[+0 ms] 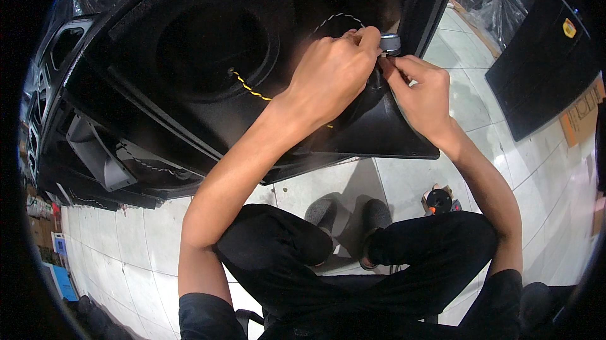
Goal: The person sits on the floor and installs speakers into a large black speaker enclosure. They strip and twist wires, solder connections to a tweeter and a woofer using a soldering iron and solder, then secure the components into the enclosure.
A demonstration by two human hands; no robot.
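While both hands (379,65) pinch it, the small grey part (390,42) stays mostly hidden.

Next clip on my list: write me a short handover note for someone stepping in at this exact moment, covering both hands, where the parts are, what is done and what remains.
Left hand: closed, fingertips pinching a small grey round part at the top right of the black speaker cabinet.
Right hand: fingers meet the same part from below; exact grip hidden.
Parts: a yellow-and-black twisted wire runs from the big round opening toward the hands; a white-flecked wire arcs above the left hand. A small black-and-orange object lies on the tiled floor.
Done: wires are routed to the hands.
Left: the grey part is not yet released; whether it is seated cannot be told.
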